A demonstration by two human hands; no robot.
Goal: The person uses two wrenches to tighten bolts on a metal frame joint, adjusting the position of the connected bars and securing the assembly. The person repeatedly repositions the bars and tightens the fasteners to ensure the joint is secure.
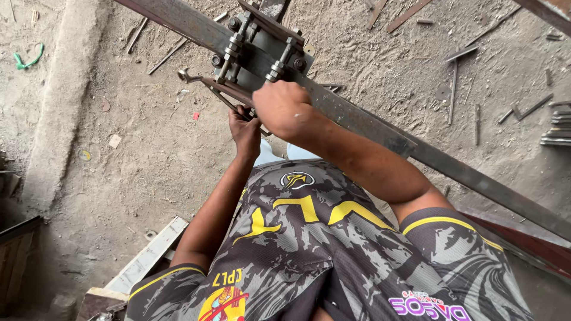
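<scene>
Item: long steel bar (pixel 380 128), flat and dark, running diagonally across the view from upper left to lower right, well above the dusty floor (pixel 148 154). Its long axis is passing directly under your right forearm.

Item: bolted clamp assembly (pixel 262 50), several threaded bolts with nuts gripping the bar near its upper end. It is sitting just beyond your knuckles, up and slightly left of them.

Item: thin handle rod (pixel 205 83), ending in a small hooked eye at the left, slanting down and right from the clamp toward your left hand.

Right hand (pixel 284 107): you are resting it on top of the bar, just below the clamp, fingers curled down over the far edge. The fingertips are hidden, so how tightly they are gripping cannot be told.

Left hand (pixel 245 131): you are reaching up from under the bar, fingers closed around the lower end of the rod or the bracket there; which of the two cannot be told.

Relation: both hands are meeting at the clamp, the right above the bar, the left below it and nearer the rod.

Also present: scrap strips (pixel 455 77) scattered on the floor at the right, a pale plank (pixel 148 255) at lower left.
</scene>
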